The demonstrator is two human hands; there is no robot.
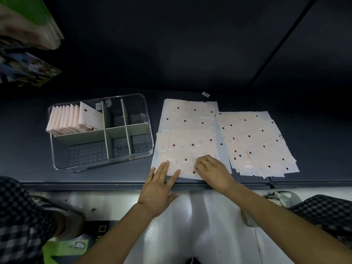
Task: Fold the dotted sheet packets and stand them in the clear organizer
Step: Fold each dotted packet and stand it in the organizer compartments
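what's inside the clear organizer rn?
Folded packets stand in a row in the back-left compartment of the organizer. The other compartments show only the dotted floor. What lies behind the front packet's face is covered.

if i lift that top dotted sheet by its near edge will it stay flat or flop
Probably flop: the top dotted sheet lies thin and flat, with slight ripples. It looks light. Its glossy sheen hints it may slide on the stack; the left hand lies flat on it while the right hand curls at its edge.
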